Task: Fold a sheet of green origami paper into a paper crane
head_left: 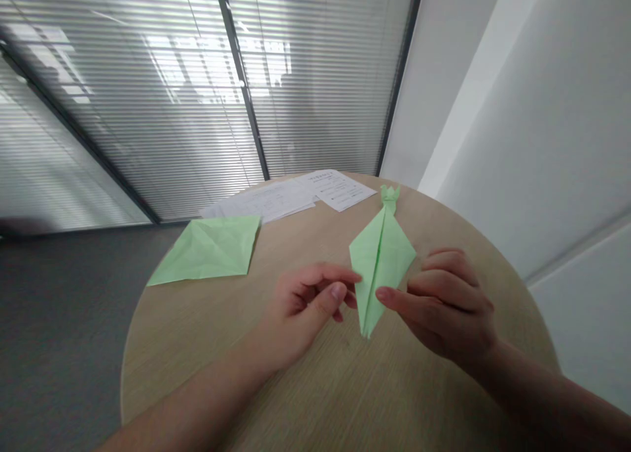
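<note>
A light green folded paper figure (383,255), kite-shaped with a crumpled tip at its far end, is held upright-tilted above the round wooden table (305,386). My left hand (308,304) pinches its left edge between thumb and fingers. My right hand (444,304) pinches its right edge, thumb pressed on the front near the lower point. Both hands are closed on the paper.
A creased, unfolded green paper square (210,249) lies at the table's far left edge. Printed white sheets (296,197) lie at the far side. Window blinds stand behind the table; a white wall runs along the right. Grey floor lies at the left.
</note>
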### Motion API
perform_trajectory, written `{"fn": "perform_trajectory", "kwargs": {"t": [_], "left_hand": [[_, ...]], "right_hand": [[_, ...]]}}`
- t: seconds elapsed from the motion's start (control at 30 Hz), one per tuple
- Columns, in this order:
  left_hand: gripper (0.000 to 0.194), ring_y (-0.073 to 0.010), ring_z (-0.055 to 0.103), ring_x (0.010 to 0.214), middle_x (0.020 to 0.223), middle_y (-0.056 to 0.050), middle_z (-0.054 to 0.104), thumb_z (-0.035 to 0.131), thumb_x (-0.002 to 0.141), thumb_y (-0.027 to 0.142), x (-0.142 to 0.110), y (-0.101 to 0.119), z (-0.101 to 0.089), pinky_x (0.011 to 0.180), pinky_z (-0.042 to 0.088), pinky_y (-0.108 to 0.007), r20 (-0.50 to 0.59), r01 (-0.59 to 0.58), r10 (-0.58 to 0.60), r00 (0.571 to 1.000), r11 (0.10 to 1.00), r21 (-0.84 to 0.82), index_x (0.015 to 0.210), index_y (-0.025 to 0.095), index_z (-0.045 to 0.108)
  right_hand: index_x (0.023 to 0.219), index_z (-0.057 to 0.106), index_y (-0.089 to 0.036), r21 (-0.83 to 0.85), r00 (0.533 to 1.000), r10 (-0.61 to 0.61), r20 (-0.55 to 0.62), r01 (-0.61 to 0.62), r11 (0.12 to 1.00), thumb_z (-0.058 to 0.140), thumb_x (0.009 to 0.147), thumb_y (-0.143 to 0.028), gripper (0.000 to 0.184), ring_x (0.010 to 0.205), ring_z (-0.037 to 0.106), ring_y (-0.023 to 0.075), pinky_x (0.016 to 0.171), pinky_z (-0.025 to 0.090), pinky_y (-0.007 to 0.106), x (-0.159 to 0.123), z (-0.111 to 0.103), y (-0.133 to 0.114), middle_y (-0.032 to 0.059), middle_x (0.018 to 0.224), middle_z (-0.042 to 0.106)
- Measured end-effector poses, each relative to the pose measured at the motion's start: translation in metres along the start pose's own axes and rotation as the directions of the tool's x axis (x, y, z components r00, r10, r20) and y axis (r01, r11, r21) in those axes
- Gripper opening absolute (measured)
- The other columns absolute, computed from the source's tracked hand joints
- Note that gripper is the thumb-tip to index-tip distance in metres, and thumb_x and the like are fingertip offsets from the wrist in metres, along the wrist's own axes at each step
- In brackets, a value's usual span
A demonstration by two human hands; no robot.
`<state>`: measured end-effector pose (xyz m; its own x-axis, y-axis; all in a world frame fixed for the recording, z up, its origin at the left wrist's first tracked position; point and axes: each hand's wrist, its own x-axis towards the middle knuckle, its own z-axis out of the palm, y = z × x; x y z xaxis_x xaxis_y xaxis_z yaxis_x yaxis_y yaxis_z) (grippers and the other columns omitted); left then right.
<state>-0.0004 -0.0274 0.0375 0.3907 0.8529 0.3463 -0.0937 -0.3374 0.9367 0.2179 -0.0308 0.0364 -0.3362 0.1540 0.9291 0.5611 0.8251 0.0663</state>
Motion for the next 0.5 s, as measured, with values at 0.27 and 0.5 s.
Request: {"fn": "perform_trajectory", "kwargs": {"t": [0.27, 0.5], "left_hand": [[0.008, -0.0079, 0.063, 0.053, 0.062, 0.003, 0.069, 0.078, 0.074, 0.018, 0.010, -0.006, 0.004, 0.054, 0.055, -0.016, -0.066, 0.134, -0.152, 0.986, 0.964, -0.230, 0.079, 0.017, 0.072], [0.006, -0.0079, 0.065, 0.051, 0.064, 0.003, 0.070, 0.076, 0.073, 0.015, 0.013, -0.011, 0.000, 0.051, 0.056, -0.016, -0.160, 0.116, -0.150, 0.976, 0.971, -0.208, 0.075, 0.016, 0.071]], "right_hand": [[0.100, 0.074, -0.020, 0.116, 0.996, 0.054, 0.074, -0.062, 0.991, 0.071, 0.082, -0.007, 0.022, 0.084, 0.061, 0.0161, 0.075, 0.050, 0.032, -0.011, 0.017, 0.006, 0.0028, 0.084, 0.071], [0.107, 0.071, -0.020, 0.394, 0.935, 0.313, 0.168, -0.355, 0.848, 0.066, 0.086, -0.006, 0.026, 0.088, 0.067, 0.0128, 0.078, 0.056, 0.025, -0.015, 0.032, -0.001, 0.0050, 0.096, 0.071]]}}
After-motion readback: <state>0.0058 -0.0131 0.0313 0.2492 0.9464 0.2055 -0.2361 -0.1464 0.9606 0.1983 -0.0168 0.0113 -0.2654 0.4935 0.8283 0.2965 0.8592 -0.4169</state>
